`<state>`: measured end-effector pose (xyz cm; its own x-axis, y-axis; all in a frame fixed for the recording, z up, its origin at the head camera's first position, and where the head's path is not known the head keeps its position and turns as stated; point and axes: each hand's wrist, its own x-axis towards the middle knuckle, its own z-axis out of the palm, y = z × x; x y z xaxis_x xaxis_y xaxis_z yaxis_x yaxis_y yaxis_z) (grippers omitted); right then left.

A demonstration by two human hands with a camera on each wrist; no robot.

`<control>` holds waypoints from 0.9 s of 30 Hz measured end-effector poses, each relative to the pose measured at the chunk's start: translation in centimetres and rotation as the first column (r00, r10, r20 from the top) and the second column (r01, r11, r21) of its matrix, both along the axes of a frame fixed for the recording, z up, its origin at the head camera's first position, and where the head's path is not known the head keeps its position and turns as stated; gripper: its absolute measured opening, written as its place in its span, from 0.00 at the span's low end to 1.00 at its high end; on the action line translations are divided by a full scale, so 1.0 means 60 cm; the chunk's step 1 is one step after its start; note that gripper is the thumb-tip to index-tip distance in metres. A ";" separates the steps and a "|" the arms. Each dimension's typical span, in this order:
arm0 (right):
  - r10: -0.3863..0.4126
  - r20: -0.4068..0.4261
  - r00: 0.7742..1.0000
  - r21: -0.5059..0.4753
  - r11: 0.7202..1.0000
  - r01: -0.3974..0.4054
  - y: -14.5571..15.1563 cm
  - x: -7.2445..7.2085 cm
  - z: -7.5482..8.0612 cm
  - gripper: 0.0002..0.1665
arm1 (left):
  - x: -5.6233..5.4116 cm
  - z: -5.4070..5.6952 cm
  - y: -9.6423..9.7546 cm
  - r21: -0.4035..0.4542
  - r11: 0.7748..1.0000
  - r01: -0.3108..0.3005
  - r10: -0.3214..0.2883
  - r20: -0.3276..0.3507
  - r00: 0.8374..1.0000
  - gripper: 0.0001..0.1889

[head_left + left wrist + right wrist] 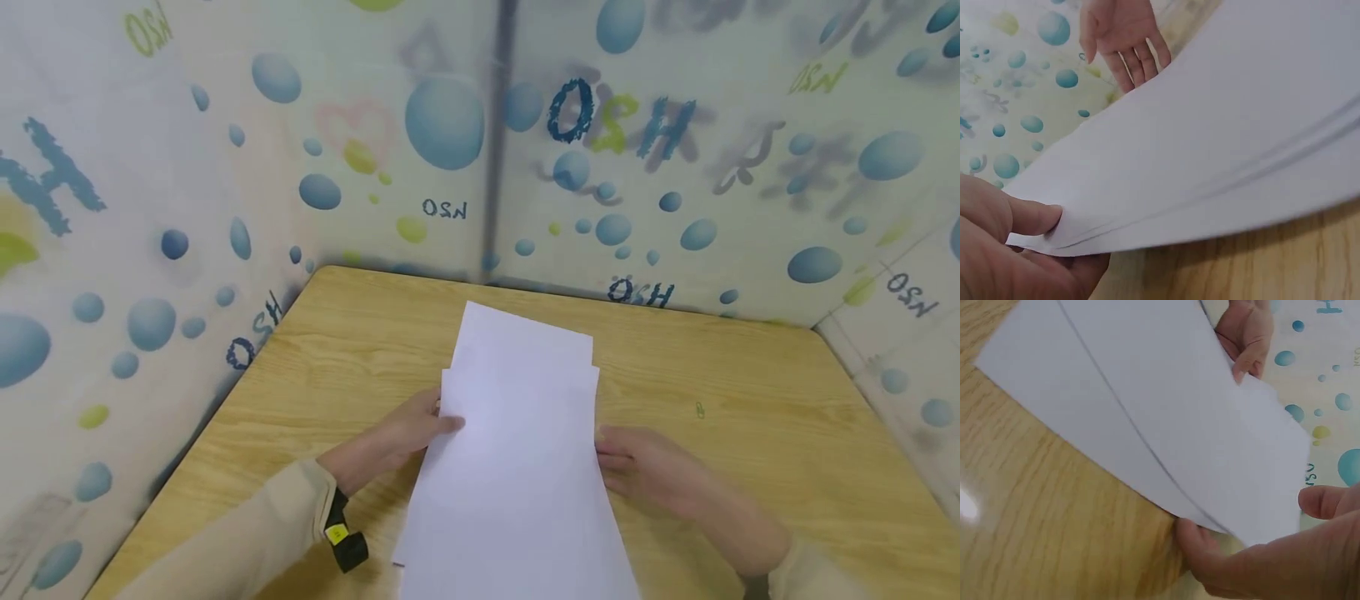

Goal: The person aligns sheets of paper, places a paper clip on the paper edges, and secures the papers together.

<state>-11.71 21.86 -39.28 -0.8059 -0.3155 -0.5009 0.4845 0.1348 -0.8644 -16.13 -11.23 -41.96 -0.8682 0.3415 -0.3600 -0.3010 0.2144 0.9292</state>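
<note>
White sheets of paper [525, 467] overlap unevenly, one sheet's top sticking out beyond another. They are raised and curved above the wooden table, with table showing under their edge in the left wrist view. My left hand [408, 432] pinches their left edge, thumb on top and fingers beneath. Over at the right edge, my right hand [652, 471] has its fingers fairly straight against the paper's side. In the right wrist view the right hand [1291, 556] has its thumb apart from the sheets and a fingertip at their lower edge.
A small green paper clip [700, 410] lies on the wooden table [360, 333], to the right of the paper. Patterned cloth walls [375, 167] stand along the table's back and sides. A black strap with a yellow tag [337, 533] is around the left wrist.
</note>
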 end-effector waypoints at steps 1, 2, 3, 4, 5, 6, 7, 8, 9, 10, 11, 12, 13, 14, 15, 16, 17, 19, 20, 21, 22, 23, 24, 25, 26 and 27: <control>0.018 -0.012 1.000 0.005 1.000 -0.018 0.000 -0.002 -0.004 0.38 | -0.001 0.001 -0.001 0.003 1.000 -0.004 0.004 -0.008 1.000 0.27; 0.034 -0.024 0.999 0.017 0.999 -0.034 -0.001 -0.003 -0.009 0.39 | -0.002 0.001 -0.002 0.006 1.000 -0.006 0.006 -0.017 1.000 0.26; 0.038 -0.036 0.999 0.037 0.999 -0.037 -0.003 -0.004 -0.013 0.40 | -0.002 0.001 -0.002 0.011 1.000 -0.007 0.007 -0.019 1.000 0.26; 0.034 -0.035 0.999 0.049 0.998 -0.032 -0.005 -0.004 -0.016 0.42 | -0.002 0.001 -0.003 0.012 1.000 -0.006 0.006 -0.024 1.000 0.26; 0.036 -0.036 0.999 0.059 0.998 -0.034 -0.007 -0.005 -0.020 0.44 | -0.002 0.001 -0.003 0.009 1.000 -0.008 0.008 -0.028 1.000 0.26; 0.037 -0.039 0.999 0.079 0.996 -0.034 -0.009 -0.005 -0.024 0.46 | -0.002 0.000 -0.003 0.009 1.000 -0.010 0.010 -0.026 1.000 0.26; 0.039 -0.042 0.998 0.097 0.995 -0.035 -0.012 -0.005 -0.027 0.47 | -0.001 0.000 -0.004 0.008 1.000 -0.014 0.014 -0.022 1.000 0.25; 0.045 -0.047 0.998 0.116 0.992 -0.040 -0.014 -0.004 -0.031 0.46 | -0.001 -0.001 -0.005 0.008 1.000 -0.017 0.017 -0.021 1.000 0.25; 0.047 -0.054 0.997 0.132 0.991 -0.039 -0.016 -0.003 -0.034 0.45 | 0.000 -0.001 -0.005 0.009 1.000 -0.022 0.022 -0.018 1.000 0.25; 0.058 -0.062 0.996 0.130 0.990 -0.049 -0.018 -0.003 -0.037 0.44 | 0.001 -0.001 -0.006 0.012 1.000 -0.023 0.023 -0.017 1.000 0.25; 0.066 -0.079 0.995 0.137 0.989 -0.055 -0.019 -0.002 -0.040 0.43 | 0.001 -0.001 -0.007 0.019 0.999 -0.026 0.026 -0.014 1.000 0.24; 0.066 -0.094 0.993 0.137 0.989 -0.053 -0.022 -0.001 -0.042 0.42 | 0.002 -0.001 -0.008 0.030 0.999 -0.028 0.028 -0.013 1.000 0.24; 0.065 -0.110 0.992 0.127 0.991 -0.051 -0.023 0.000 -0.042 0.40 | 0.002 -0.001 -0.008 0.040 0.999 -0.033 0.033 -0.012 0.999 0.24; 0.055 -0.127 0.990 0.124 0.992 -0.040 -0.026 0.001 -0.043 0.38 | 0.002 0.000 -0.009 0.058 0.998 -0.036 0.036 -0.009 0.999 0.24; 0.040 -0.138 0.990 0.101 0.994 -0.026 -0.028 0.002 -0.043 0.38 | 0.002 0.002 -0.008 0.072 0.997 -0.038 0.039 -0.012 0.999 0.25; 0.025 -0.147 0.989 0.081 0.997 -0.014 -0.031 0.003 -0.043 0.37 | 0.002 0.004 -0.008 0.083 0.996 -0.044 0.045 -0.014 0.999 0.25; 0.002 -0.149 0.989 0.064 0.998 0.008 -0.034 0.004 -0.041 0.36 | 0.002 0.006 -0.008 0.094 0.994 -0.052 0.053 -0.012 0.999 0.26; -0.051 -0.163 0.985 0.060 0.996 0.062 -0.040 0.006 -0.039 0.34 | 0.003 0.012 -0.006 0.115 0.991 -0.062 0.064 -0.011 0.998 0.26; -0.083 -0.166 0.983 0.057 0.994 0.093 -0.043 0.006 -0.037 0.32 | 0.003 0.015 -0.005 0.127 0.990 -0.064 0.066 -0.012 0.998 0.26; -0.112 -0.171 0.979 0.057 0.991 0.123 -0.046 0.007 -0.035 0.31 | 0.003 0.019 -0.004 0.130 0.989 -0.067 0.070 -0.018 0.997 0.26; -0.143 -0.182 0.973 0.069 0.985 0.157 -0.049 0.008 -0.033 0.30 | 0.004 0.021 -0.004 0.134 0.988 -0.071 0.074 -0.018 0.997 0.26; -0.167 -0.195 0.966 0.078 0.980 0.185 -0.052 0.009 -0.030 0.29 | 0.004 0.025 -0.003 0.139 0.988 -0.074 0.077 -0.019 0.997 0.26; -0.186 -0.214 0.959 0.091 0.974 0.210 -0.054 0.010 -0.027 0.28 | 0.005 0.029 -0.003 0.144 0.987 -0.077 0.081 -0.025 0.996 0.25; -0.199 -0.234 0.952 0.100 0.969 0.227 -0.056 0.011 -0.024 0.28 | 0.005 0.032 -0.003 0.148 0.986 -0.081 0.086 -0.026 0.996 0.25; -0.211 -0.248 0.946 0.100 0.965 0.241 -0.058 0.012 -0.021 0.28 | 0.005 0.035 -0.003 0.153 0.985 -0.081 0.086 -0.026 0.996 0.25; -0.218 -0.269 0.938 0.117 0.959 0.257 -0.059 0.014 -0.018 0.28 | 0.005 0.038 -0.004 0.157 0.984 -0.079 0.084 -0.025 0.996 0.24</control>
<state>-10.89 18.29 -40.34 -0.9534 -0.0372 -0.2993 0.2884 0.1778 -0.9408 -15.80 -11.46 -39.65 -0.9053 0.3190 -0.2806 -0.2820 0.0426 0.9585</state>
